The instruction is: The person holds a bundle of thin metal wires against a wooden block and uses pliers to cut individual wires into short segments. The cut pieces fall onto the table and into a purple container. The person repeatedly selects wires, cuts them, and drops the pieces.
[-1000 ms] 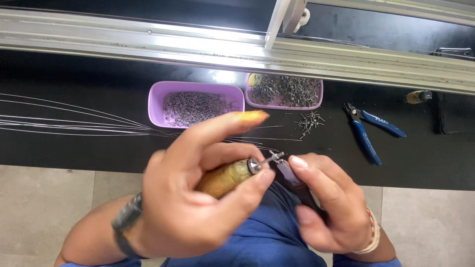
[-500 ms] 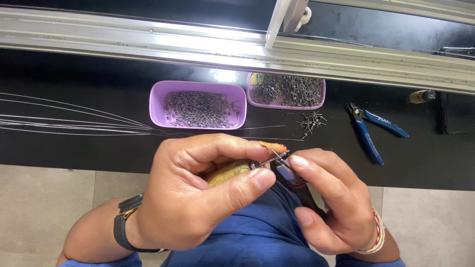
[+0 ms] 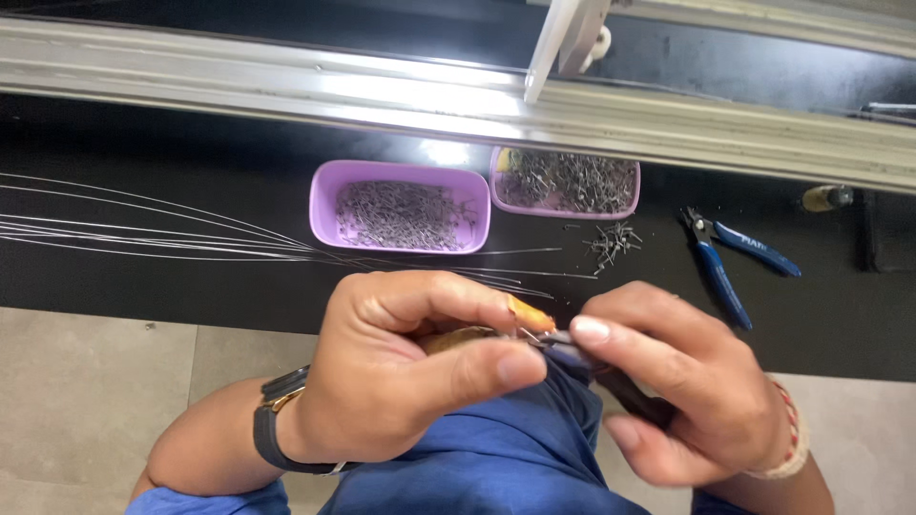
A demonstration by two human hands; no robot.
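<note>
Left hand [image 3: 410,372] grips a small wooden-handled tool [image 3: 456,339]; right hand [image 3: 682,381] pinches dark pliers [image 3: 611,374] on a thin wire piece, below the purple plastic tray [image 3: 324,205]. Light, springy, slippery: hold close.

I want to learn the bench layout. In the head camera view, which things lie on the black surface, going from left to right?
Bundle of thin wires → left purple tray → right purple tray → loose pile of small metal pieces → blue-handled cutters.

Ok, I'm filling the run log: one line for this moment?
left hand: grips wooden-handled tool | right hand: holds dark tool at its tip | bench: wires, two purple trays, blue pliers
</note>
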